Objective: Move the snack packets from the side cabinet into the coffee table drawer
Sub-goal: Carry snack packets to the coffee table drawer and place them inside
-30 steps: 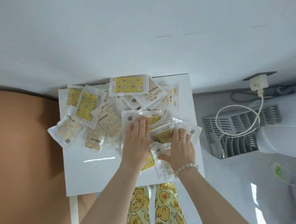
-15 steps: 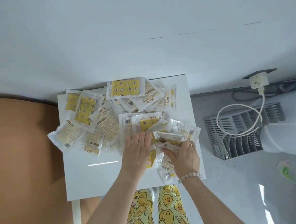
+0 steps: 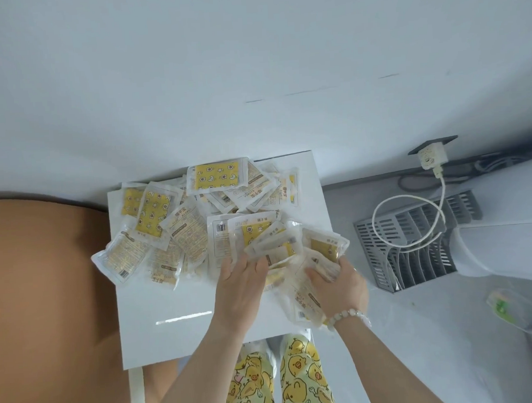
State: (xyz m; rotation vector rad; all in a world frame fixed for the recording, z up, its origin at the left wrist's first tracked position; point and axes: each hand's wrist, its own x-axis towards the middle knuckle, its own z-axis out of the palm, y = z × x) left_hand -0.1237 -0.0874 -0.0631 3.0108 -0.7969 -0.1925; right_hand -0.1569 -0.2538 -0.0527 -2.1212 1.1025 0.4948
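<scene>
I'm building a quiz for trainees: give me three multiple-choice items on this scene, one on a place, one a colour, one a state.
1. The snack packets lie: A on a chair; B on the white cabinet top; C inside a drawer.
2. The bracelet has beads that are: A red; B black; C white.
3. The left hand and right hand are: A gripping packets; B empty; C holding a cup.
Answers: 1 B, packets cover the cabinet top; 2 C, pale beads on the right wrist; 3 A, both clutch a bundle.
</scene>
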